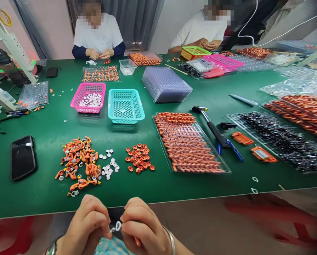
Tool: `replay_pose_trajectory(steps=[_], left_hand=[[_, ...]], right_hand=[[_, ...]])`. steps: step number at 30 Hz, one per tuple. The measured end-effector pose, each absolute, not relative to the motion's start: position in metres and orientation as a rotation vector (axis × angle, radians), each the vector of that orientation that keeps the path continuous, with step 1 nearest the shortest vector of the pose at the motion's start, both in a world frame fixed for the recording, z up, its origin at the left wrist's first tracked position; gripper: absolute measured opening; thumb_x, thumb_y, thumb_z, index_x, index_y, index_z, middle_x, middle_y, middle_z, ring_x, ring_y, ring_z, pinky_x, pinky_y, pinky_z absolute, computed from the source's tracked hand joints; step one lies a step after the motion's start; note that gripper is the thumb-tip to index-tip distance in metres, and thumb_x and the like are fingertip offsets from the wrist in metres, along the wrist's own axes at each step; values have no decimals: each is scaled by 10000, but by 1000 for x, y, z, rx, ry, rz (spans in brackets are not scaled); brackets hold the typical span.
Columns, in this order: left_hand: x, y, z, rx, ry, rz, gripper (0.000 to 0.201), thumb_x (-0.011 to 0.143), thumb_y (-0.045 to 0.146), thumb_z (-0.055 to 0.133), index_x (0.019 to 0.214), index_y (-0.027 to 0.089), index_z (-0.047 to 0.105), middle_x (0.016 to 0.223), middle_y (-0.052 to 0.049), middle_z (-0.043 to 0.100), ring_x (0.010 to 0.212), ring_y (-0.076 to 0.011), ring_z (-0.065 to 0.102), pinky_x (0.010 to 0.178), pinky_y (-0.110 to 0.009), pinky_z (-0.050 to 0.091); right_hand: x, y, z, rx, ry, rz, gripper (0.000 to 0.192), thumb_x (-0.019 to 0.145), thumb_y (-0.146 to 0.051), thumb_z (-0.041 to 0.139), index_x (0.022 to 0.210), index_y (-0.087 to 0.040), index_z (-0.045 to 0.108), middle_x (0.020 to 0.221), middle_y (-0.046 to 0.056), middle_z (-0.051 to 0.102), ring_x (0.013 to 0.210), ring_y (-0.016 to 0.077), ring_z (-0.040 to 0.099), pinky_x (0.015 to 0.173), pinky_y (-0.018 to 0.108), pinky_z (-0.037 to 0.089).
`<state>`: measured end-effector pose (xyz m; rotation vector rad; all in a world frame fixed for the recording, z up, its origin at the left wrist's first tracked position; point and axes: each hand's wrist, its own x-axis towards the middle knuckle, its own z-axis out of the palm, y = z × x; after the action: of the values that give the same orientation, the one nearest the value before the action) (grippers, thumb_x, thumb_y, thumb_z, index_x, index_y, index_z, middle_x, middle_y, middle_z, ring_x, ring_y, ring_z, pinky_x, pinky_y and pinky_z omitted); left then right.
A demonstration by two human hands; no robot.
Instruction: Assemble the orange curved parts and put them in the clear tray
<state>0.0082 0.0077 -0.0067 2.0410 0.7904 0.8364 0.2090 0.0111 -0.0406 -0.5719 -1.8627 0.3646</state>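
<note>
Below the near edge of the table (46, 193), a small white looped piece (118, 226) is positioned between the two hands: its lower end is pinched by the left hand (90, 223), and its loop is met by the fingertips of the right hand (143, 225). Both grips are narrow, presumably because so small a part must be steadied from two sides. An orange part (137, 241) is held within the right hand, mostly hidden by the fingers; its full shape cannot be told.

Just beyond the hands, orange assemblies (92, 170) are heaped to the left, white caps (113, 162) are laid beside them, and orange cups (140, 159) are grouped to the right; separation by kind within easy reach is probably intended. Farther right, orange lengths (185, 145) are arranged in rows, likely for order.

Farther off, white pieces (91, 100) are contained by a pink basket (88, 111), apparently against scattering.
</note>
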Motion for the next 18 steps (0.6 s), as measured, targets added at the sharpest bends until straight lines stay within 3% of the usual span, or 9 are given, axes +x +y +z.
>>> replay_pose_trajectory(steps=[9,12,18], left_hand=[[12,8,-4,1961,840,862,77,999,258,479,977,216,540,871,-28,580,801,-158,543,714,-239,446],[13,10,-5,1899,841,870,136,985,332,506,992,222,587,841,-24,614,780,-156,570,703,-234,455],[17,11,-8,1788,860,872,107,943,266,597,863,218,648,745,-9,672,714,-143,600,675,-227,459]], right_hand=[[212,9,-42,-565,-1860,203,158,956,-77,457,892,-109,599,842,70,610,740,156,537,698,309,567],[212,9,-43,-535,-1857,180,166,944,-67,474,869,-107,616,846,68,616,743,153,545,689,304,566],[210,9,-45,-512,-1874,205,181,940,-60,469,866,-103,629,827,79,650,745,158,571,670,301,563]])
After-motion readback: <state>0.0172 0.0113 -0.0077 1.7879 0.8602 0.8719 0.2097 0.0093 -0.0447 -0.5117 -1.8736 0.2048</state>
